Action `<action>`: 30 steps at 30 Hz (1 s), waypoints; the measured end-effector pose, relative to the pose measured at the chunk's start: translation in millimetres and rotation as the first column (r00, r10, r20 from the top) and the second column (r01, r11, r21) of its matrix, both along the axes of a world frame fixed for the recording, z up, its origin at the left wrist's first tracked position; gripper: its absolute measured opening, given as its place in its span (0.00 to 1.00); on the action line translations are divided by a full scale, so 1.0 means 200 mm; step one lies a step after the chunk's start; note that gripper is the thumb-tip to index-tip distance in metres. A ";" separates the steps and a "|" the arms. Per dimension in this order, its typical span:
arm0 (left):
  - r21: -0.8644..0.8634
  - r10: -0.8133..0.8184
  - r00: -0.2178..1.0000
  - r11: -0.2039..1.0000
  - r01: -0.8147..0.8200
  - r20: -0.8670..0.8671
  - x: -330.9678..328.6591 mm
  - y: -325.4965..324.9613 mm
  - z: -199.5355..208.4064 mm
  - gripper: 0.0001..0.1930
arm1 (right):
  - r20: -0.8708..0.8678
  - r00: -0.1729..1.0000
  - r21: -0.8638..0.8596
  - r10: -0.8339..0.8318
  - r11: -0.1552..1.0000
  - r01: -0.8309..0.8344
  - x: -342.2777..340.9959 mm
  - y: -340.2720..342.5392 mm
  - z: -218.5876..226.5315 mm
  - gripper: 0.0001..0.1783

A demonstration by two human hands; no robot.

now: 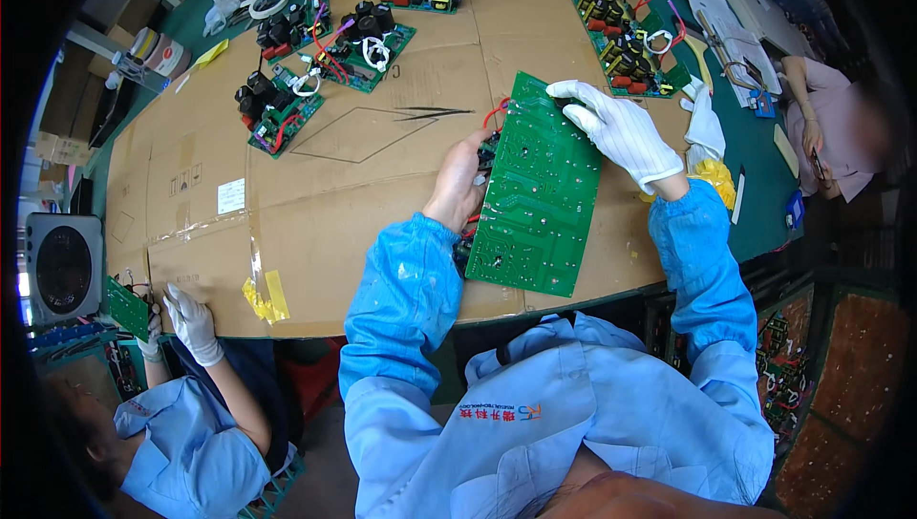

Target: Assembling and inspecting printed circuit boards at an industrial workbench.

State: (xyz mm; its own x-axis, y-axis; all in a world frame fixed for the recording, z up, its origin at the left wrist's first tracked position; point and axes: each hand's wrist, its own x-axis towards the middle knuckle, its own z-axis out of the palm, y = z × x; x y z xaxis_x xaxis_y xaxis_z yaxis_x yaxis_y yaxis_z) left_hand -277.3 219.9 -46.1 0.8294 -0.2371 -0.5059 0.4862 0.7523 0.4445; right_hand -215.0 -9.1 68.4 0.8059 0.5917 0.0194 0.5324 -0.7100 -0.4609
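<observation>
A green circuit board [540, 199] is held tilted above the cardboard, its soldered underside toward me. My bare left hand [460, 180] grips it from the left edge, fingers hidden behind among the components. Red wires [494, 114] stick out past that edge. My right hand [614, 130], in a white striped glove, lies over the board's upper right corner with its fingertips on the green surface. The fingers are extended; whether they also pinch the edge does not show.
Cardboard [353, 204] covers the table. Several finished boards with components [363, 46] stand at the far left, and more [626, 42] at the far right. A white glove [704, 123] and yellow cloth [716, 180] lie right. Co-workers sit left [191, 433] and right [831, 127]; a fan [63, 266] stands left.
</observation>
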 end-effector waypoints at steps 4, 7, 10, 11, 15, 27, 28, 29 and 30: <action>0.005 0.007 1.000 1.000 -0.007 -0.002 0.00 0.00 0.02 0.12 | 0.020 0.999 0.032 0.046 0.998 -0.046 0.01 -0.02 0.00 0.18; -0.027 0.020 1.000 0.999 -0.020 0.006 -0.01 0.00 0.05 0.12 | -0.022 1.000 -0.020 0.020 1.000 -0.021 -0.01 0.00 0.05 0.19; 0.008 0.000 0.999 1.000 -0.001 0.042 -0.02 0.00 0.06 0.13 | -0.019 1.000 -0.040 -0.010 0.999 0.009 -0.01 0.02 0.04 0.18; 0.009 0.002 1.000 1.000 -0.002 0.026 -0.02 0.00 0.06 0.13 | 0.007 1.000 -0.010 -0.008 1.000 0.008 -0.01 0.02 0.02 0.18; -0.002 0.008 1.000 1.000 -0.008 0.017 -0.02 -0.01 0.06 0.12 | -0.019 0.999 0.133 -0.032 0.991 0.034 0.00 -0.01 -0.06 0.17; -0.072 -0.033 0.999 0.997 0.033 0.000 0.00 0.04 -0.05 0.13 | 0.207 0.937 0.183 -0.280 0.952 0.244 -0.43 -0.48 0.21 0.18; -0.042 -0.025 1.000 0.999 0.024 -0.015 0.01 0.02 -0.03 0.13 | 0.210 0.930 0.179 -0.303 0.947 0.268 -0.51 -0.56 0.21 0.18; -0.005 -0.004 0.999 1.000 0.003 -0.033 0.00 0.02 0.00 0.12 | 0.231 0.882 0.071 -0.412 0.911 0.407 -0.58 -0.62 0.19 0.19; -0.015 -0.005 0.999 1.000 0.004 -0.044 0.00 0.02 0.02 0.12 | 0.263 0.820 -0.032 -0.508 0.845 0.534 -0.65 -0.67 0.16 0.21</action>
State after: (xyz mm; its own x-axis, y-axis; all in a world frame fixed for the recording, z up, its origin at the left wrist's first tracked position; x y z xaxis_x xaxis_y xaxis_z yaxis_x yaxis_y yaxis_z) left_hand -278.1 223.4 -41.4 0.8054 -0.2482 -0.5383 0.5083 0.7564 0.4116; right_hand -344.7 -142.8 100.3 0.9729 0.0935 0.2114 0.1523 -0.9473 -0.2819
